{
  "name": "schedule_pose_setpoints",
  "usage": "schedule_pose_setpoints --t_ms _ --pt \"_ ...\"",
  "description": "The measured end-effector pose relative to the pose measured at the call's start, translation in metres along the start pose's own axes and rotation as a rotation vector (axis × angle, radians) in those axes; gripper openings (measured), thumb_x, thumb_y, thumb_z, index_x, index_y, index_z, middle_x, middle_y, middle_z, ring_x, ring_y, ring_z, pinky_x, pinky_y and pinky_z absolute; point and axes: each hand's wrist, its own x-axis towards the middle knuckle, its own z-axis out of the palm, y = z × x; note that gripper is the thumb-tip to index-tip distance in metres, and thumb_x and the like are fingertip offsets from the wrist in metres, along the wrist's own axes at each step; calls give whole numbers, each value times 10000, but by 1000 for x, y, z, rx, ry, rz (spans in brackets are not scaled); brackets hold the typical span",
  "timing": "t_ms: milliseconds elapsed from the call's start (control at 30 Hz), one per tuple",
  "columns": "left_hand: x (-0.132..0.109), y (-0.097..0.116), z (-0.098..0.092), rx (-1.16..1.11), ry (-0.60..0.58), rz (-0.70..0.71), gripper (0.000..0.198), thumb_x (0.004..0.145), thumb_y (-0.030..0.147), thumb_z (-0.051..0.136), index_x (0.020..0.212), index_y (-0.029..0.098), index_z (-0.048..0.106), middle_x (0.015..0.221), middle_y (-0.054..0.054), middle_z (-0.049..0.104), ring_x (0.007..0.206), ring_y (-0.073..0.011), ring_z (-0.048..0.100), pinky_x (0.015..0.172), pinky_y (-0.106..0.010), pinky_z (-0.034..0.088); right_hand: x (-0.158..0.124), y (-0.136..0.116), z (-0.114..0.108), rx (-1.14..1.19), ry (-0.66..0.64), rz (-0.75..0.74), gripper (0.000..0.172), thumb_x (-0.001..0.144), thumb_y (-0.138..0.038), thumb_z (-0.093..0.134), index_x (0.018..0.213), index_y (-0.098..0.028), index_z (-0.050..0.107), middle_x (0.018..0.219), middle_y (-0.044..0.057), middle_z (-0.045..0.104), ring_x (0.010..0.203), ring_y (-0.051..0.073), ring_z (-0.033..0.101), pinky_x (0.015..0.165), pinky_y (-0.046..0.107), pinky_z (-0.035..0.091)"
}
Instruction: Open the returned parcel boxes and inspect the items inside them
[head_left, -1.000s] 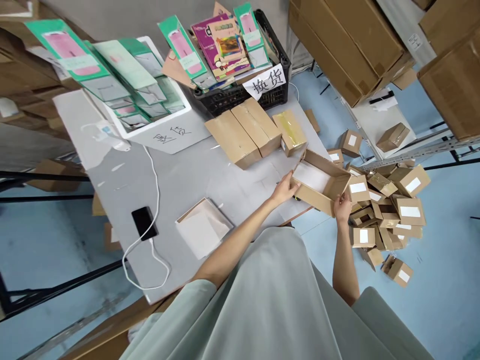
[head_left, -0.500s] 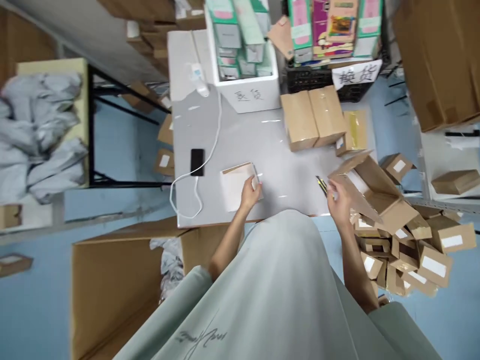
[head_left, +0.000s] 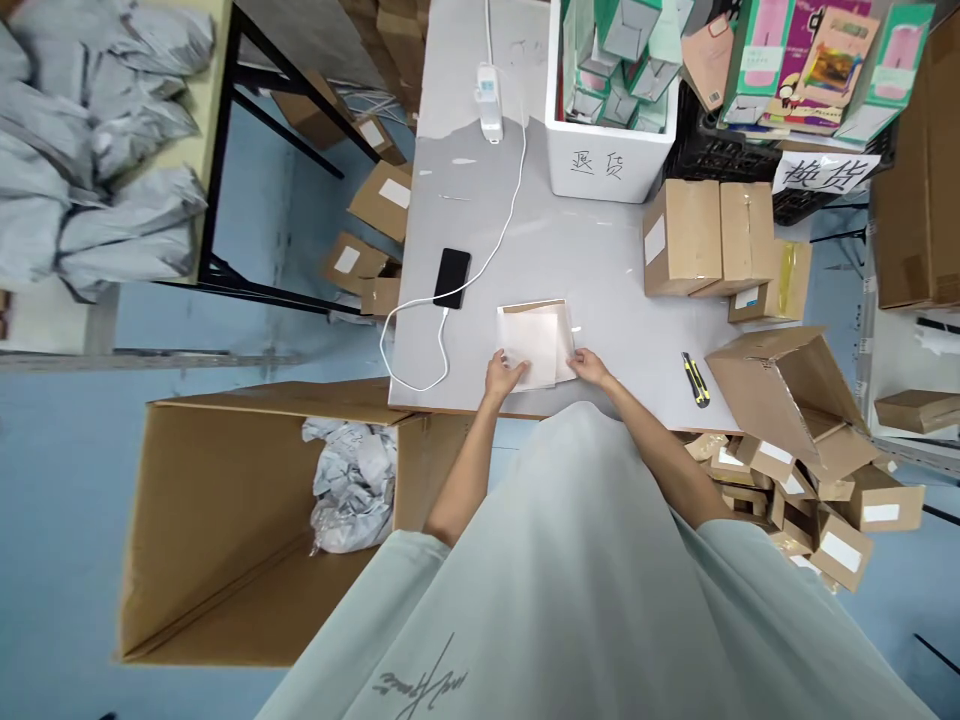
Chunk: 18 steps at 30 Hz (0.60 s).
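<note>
A thin, pale, flat packet [head_left: 536, 350] with a brown strip along its far edge lies on the grey table [head_left: 600, 250] close to my body. My left hand [head_left: 505, 378] grips its left side, thumb over the top and fingers at the edge. At the opposite side my right hand [head_left: 590, 367] pinches the right edge between thumb and fingers. A yellow and black utility knife [head_left: 695, 380] rests on the table to the right, apart from both hands. The packet's underside is hidden.
Left on the table lie a black phone [head_left: 452, 278], a white cable and a power strip [head_left: 489, 103]. A white bin [head_left: 611, 165] and cartons [head_left: 682, 240] stand behind. A large open carton [head_left: 225, 520] is at lower left; empty boxes [head_left: 840, 545] pile at right.
The utility knife has left my right hand and lies on the table. My right hand has moved left to the packet's right edge; my left hand has shifted to its left side.
</note>
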Motion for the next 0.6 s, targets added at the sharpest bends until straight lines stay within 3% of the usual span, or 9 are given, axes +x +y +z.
schedule_pose_setpoints --t_ms 167,333,467,600 --pt "2 17 17 208 -2 55 950 893 526 922 1639 87 531 1538 -298 695 1507 -399 656 1252 -428 488 -5 17 9 -30 92 56 157 980 -270 714 1109 -190 752 1120 83 864 1075 244 799 1027 329 604" --pt "-9 40 55 265 -127 196 905 881 605 911 1575 124 584 1485 -281 705 1439 -408 691 1240 -460 502 -33 64 -16 -27 212 143 94 910 -309 667 932 -222 696 878 26 793 922 244 744 930 326 602" --pt "-26 51 91 308 -230 252 777 864 633 913 1448 189 660 1501 -254 690 1350 -403 735 1181 -476 547 -57 101 -40 6 311 194 181 909 -349 641 991 -206 716 954 46 822 952 243 754 948 331 609" --pt "-33 53 112 313 -262 265 466 912 490 888 1265 230 730 1433 -209 755 1340 -396 741 1144 -476 559 -68 122 -58 29 365 219 270 926 -344 678 1115 -168 755 1134 112 861 1092 259 798 1027 347 616"
